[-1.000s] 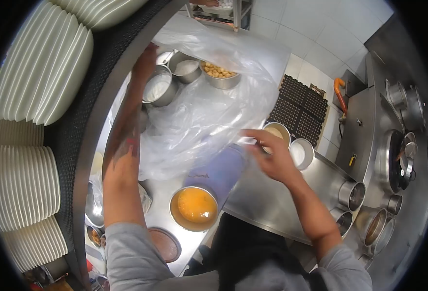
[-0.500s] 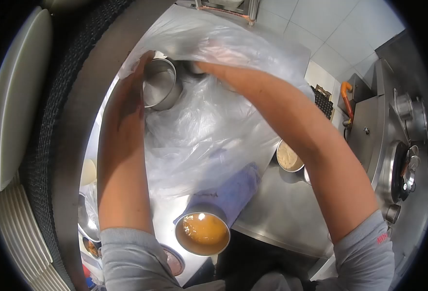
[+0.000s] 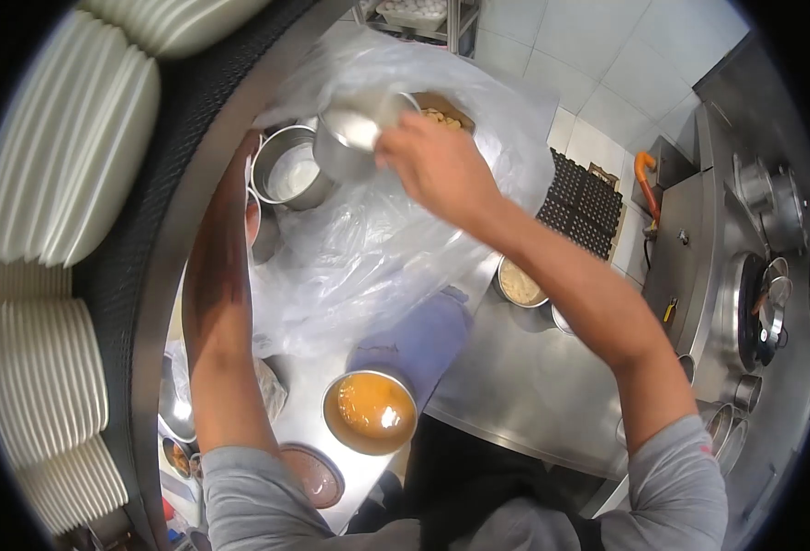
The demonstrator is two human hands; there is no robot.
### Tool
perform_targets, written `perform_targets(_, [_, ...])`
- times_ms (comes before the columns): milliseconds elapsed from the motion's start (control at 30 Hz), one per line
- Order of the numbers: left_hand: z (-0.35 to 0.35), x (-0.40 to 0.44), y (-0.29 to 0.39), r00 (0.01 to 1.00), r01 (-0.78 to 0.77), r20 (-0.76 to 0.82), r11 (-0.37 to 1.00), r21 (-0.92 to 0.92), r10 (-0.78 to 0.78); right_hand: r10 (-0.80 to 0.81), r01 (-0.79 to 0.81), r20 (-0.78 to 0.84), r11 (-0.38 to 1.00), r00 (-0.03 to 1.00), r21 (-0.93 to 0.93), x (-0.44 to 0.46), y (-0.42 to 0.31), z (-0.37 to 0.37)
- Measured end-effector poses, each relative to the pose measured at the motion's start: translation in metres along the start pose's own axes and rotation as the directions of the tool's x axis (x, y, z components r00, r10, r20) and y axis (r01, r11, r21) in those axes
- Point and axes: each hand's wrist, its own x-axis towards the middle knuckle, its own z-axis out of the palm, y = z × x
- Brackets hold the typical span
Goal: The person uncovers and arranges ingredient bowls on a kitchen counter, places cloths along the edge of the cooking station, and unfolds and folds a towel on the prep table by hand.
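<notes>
Holding a metal pot (image 3: 342,158) by its rim, right hand (image 3: 443,173) over clear plastic (image 3: 368,253)

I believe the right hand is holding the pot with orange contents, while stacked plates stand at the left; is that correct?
The contents are wrong: in the head view, the right hand is holding the pot with white contents, while stacked plates stand at the left.

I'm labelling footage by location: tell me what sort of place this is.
Probably a restaurant or other commercial kitchen, judging by the many stacked plates, the metal counter, and the metal container of something white in the right hand.
</notes>
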Motion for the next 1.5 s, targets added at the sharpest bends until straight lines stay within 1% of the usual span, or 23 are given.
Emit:
perform_targets(100, [-0.017,-0.061,0.024,0.987,0.135,0.103,0.985,-0.110,-0.124,0.088,-0.102,0.097,0.982,0.991,0.157,-0.077,-0.045,-0.055])
perform_targets(200, [-0.022,-0.162,0.076,0.946,0.252,0.218,0.967,-0.039,-0.238,0.170,-0.214,0.212,0.955,0.962,0.206,-0.164,-0.066,-0.106])
perform_targets(267, [-0.024,-0.211,0.062,0.955,0.155,0.255,0.988,0.015,-0.154,0.225,-0.282,0.247,0.932,0.942,0.226,-0.234,-0.074,-0.126])
perform_targets(333, [-0.026,-0.270,0.093,0.946,0.127,0.309,0.988,-0.089,-0.094,0.386,-0.451,0.266,0.855,0.883,0.258,-0.307,-0.076,-0.130])
perform_targets(400, [-0.025,-0.322,0.095,0.939,0.095,0.339,0.990,-0.104,-0.055,0.417,-0.477,0.298,0.863,0.859,0.167,-0.368,-0.072,-0.119])
perform_targets(433, [-0.029,-0.358,0.133,0.947,0.061,0.314,0.998,0.029,-0.067,0.447,-0.490,0.284,0.865,0.849,0.104,-0.394,-0.069,-0.111])
perform_targets(500, [-0.016,-0.418,0.124,0.944,0.117,0.315,0.993,-0.027,-0.103,0.445,-0.463,0.314,0.886,0.839,-0.017,-0.425,-0.059,-0.088])
perform_targets(567, [0.000,-0.461,0.116,0.929,0.104,0.366,0.987,-0.125,-0.051,0.404,-0.405,0.261,0.913,0.877,-0.053,-0.440,-0.053,-0.067])
perform_targets(600, [0.014,-0.483,0.103,0.935,0.067,0.354,0.996,-0.066,-0.040,0.404,-0.406,0.249,0.913,0.880,-0.047,-0.443,-0.044,-0.053])
perform_targets(700, [0.054,-0.557,0.092,0.927,0.268,0.302,0.957,-0.114,-0.224,0.319,-0.316,0.094,0.948,0.943,-0.045,-0.452,-0.037,-0.037])
perform_targets(767, [0.084,-0.592,0.087,0.943,0.273,0.220,0.958,-0.083,-0.250,0.531,-0.504,-0.071,0.832,0.844,0.233,-0.454,-0.049,-0.043])
perform_targets(800, [0.103,-0.602,0.071,0.943,0.270,0.217,0.962,-0.049,-0.254,0.635,-0.602,0.009,0.727,0.773,0.330,-0.462,-0.053,-0.055])
perform_targets(867, [0.140,-0.610,0.071,0.940,0.273,0.209,0.962,0.013,-0.270,0.815,-0.858,0.312,0.385,0.489,0.339,-0.486,-0.047,-0.071])
perform_targets(900, [0.159,-0.610,0.078,0.930,0.309,0.211,0.951,-0.007,-0.301,0.830,-0.863,0.295,0.371,0.474,0.343,-0.490,-0.054,-0.079])
perform_targets(967, [0.207,-0.598,0.067,0.939,0.277,0.204,0.960,0.029,-0.277,0.796,-0.891,0.568,-0.083,0.210,0.446,-0.485,-0.070,-0.096])
perform_targets(1067, [0.261,-0.587,0.055,0.915,0.318,0.273,0.947,-0.040,-0.296,0.823,-0.843,0.532,-0.133,0.199,0.521,-0.492,-0.049,-0.079])
perform_targets(1100, [0.267,-0.587,0.059,0.890,0.370,0.324,0.923,-0.103,-0.321,0.840,-0.850,0.465,-0.008,0.280,0.527,-0.493,-0.041,-0.074])
perform_targets(1133, [0.270,-0.590,0.063,0.885,0.372,0.334,0.924,-0.093,-0.323,0.842,-0.849,0.467,-0.021,0.270,0.529,-0.499,-0.037,-0.069])
perform_targets(1167, [0.273,-0.590,0.067,0.799,0.575,0.411,0.758,-0.307,-0.439,0.844,-0.815,0.441,-0.008,0.305,0.579,-0.503,-0.032,-0.066])
perform_targets(1200, [0.274,-0.585,0.073,0.692,0.722,0.512,0.504,-0.474,-0.509,0.846,-0.777,0.410,0.009,0.342,0.629,-0.501,-0.030,-0.067])
perform_targets(1233, [0.268,-0.574,0.071,0.626,0.780,0.570,0.423,-0.462,-0.532,0.853,-0.747,0.411,-0.036,0.323,0.664,-0.501,-0.030,-0.069])
perform_targets(1367, [0.270,-0.535,0.060,0.632,0.752,0.490,0.325,-0.573,-0.600,0.907,-0.757,0.319,-0.001,0.274,0.654,-0.497,-0.031,-0.070])
perform_targets(1500, [0.280,-0.521,0.040,0.664,0.696,0.463,0.259,-0.670,-0.587,0.918,-0.707,0.368,-0.161,0.149,0.688,-0.482,-0.021,-0.069])
